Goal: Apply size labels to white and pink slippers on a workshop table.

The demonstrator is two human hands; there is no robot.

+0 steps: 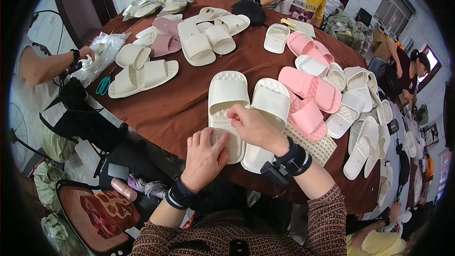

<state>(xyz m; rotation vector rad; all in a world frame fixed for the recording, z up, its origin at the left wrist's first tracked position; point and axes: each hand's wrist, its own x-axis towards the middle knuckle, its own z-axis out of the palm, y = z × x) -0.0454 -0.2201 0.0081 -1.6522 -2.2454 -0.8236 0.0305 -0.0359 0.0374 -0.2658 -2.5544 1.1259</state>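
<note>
Directly before me lies a pair of white slippers with quilted straps: the left slipper (228, 87) and the right slipper (271, 99), toes pointing away. My left hand (206, 159) rests on the heel end of the left slipper, fingers apart. Over the inner edge of that same slipper, my right hand (258, 128) has its fingers curled together in a pinch; whatever is between them is too small or hidden to tell. A sheet of small round stickers (313, 146) lies beside the right slipper, partly under the pink slippers (310, 90).
More white slippers (360, 147) crowd the table's right side; cream slippers (196, 45) stand at the far left. Teal-handled scissors (103, 85) lie on the brown cloth (156, 114) near the left edge. Other people sit around, one handling a clear bag (109, 50). A chair (71, 204) holds bags.
</note>
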